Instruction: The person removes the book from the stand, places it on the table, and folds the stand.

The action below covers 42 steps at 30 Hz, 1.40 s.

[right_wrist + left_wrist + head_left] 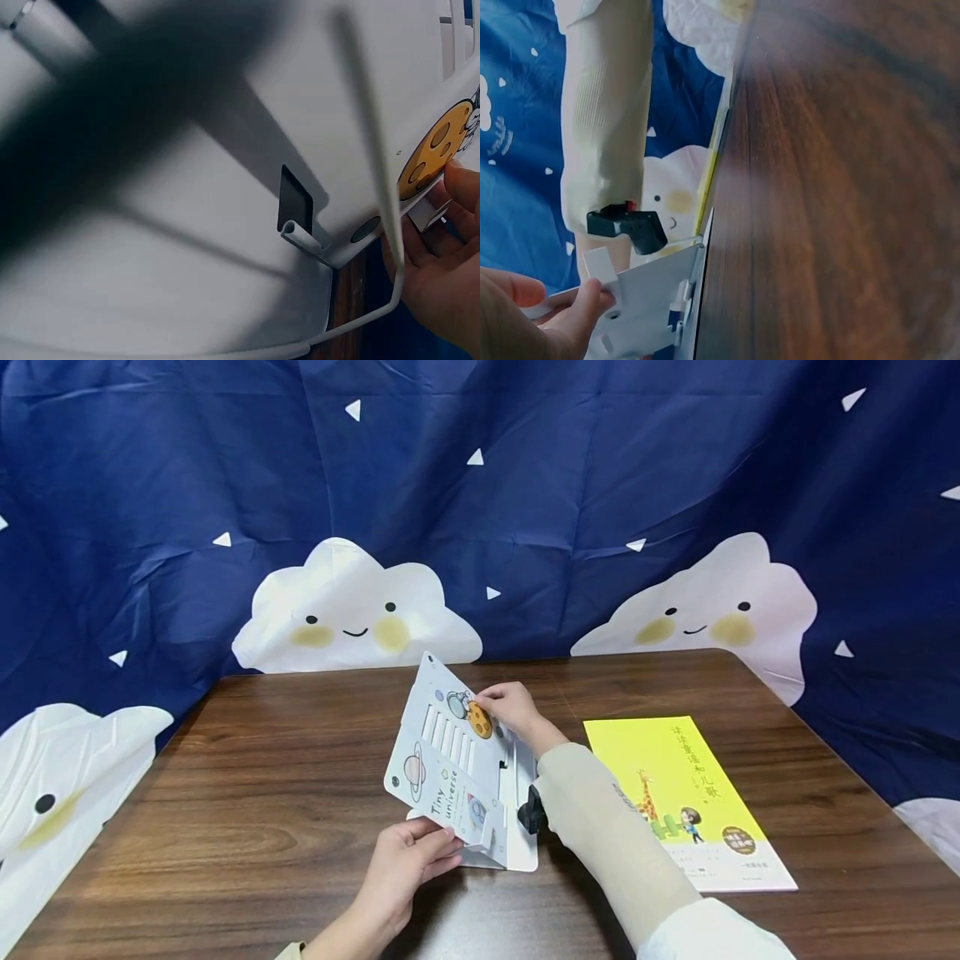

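Observation:
A white metal book stand (438, 785) printed with "Tiny universe", a planet and an orange moon is tilted up from its base plate (522, 852) in the middle of the table. My left hand (408, 864) grips the near edge of the panel beside its small folded ledge (600, 266). At the opposite edge, by the orange moon, my right hand (513, 710) pinches the panel between thumb and fingers. In the right wrist view a bent wire arm (367, 135) and a rectangular slot (294, 201) show on the stand.
A yellow book (675, 777) with a giraffe and a child on its cover lies to the right, partly under my right sleeve (607, 835). The brown wooden table (247, 827) ends at a blue cloth (525, 527) with clouds.

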Tool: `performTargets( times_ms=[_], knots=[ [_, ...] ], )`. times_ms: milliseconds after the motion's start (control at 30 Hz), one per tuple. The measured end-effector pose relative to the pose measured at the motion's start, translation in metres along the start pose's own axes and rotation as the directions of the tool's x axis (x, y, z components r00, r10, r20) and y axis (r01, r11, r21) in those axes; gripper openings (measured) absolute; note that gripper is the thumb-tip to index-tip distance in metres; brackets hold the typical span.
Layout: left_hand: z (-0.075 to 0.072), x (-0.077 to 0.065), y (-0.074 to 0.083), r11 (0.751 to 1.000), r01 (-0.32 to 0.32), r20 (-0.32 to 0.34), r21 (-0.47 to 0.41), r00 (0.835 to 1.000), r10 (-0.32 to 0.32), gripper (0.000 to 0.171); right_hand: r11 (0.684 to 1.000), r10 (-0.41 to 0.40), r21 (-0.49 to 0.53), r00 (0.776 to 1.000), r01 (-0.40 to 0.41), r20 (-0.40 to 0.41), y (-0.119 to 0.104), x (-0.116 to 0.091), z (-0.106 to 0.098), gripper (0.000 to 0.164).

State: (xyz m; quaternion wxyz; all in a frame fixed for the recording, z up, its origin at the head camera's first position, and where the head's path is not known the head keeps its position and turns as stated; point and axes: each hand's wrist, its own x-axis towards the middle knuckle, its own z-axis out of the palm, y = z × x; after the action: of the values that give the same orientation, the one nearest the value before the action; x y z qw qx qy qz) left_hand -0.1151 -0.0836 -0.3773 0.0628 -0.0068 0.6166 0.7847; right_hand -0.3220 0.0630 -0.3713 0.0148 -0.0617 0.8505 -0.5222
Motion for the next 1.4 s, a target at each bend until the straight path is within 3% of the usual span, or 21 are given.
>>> performTargets(
  times_ms=[300,567,633,833,1067,1167,1333,1400],
  knots=[
    [0.001,0.000,-0.008,0.999,-0.031,0.030,-0.017,0.999,0.031,0.036,1.000,-0.010,-0.004,1.000,0.010,0.029,-0.005,-0.001,0.005,0.016],
    [-0.015,0.019,-0.044,0.999,-0.031,0.046,-0.044,0.998,0.033,0.035,1.000,0.010,0.001,0.999,-0.010,0.031,-0.009,0.002,0.009,0.016],
    [-0.011,0.016,-0.039,0.999,-0.034,0.039,-0.037,0.999,0.035,0.034,1.000,0.016,0.006,0.999,-0.016,0.030,-0.010,0.002,0.010,0.016],
    [0.007,-0.003,-0.002,1.000,-0.016,0.009,-0.024,1.000,0.017,0.032,1.000,0.026,0.013,0.999,-0.026,0.030,-0.012,0.001,0.011,0.015],
    [0.009,-0.006,0.004,1.000,0.014,0.001,-0.019,1.000,-0.014,0.030,1.000,0.022,0.019,0.999,-0.022,0.029,-0.012,0.001,0.012,0.015],
    [0.005,-0.002,-0.004,1.000,-0.009,0.015,-0.018,1.000,0.009,0.034,1.000,0.018,0.022,0.999,-0.019,0.032,-0.011,0.001,0.013,0.016],
    [-0.012,0.014,-0.037,0.999,-0.028,0.042,-0.036,0.999,0.029,0.033,0.999,0.024,0.030,0.999,-0.025,0.029,-0.010,0.001,0.014,0.016],
    [-0.015,0.017,-0.041,0.999,-0.035,0.052,-0.031,0.998,0.037,0.033,0.999,0.028,0.033,0.999,-0.029,0.031,-0.011,0.001,0.014,0.016]
  ],
)
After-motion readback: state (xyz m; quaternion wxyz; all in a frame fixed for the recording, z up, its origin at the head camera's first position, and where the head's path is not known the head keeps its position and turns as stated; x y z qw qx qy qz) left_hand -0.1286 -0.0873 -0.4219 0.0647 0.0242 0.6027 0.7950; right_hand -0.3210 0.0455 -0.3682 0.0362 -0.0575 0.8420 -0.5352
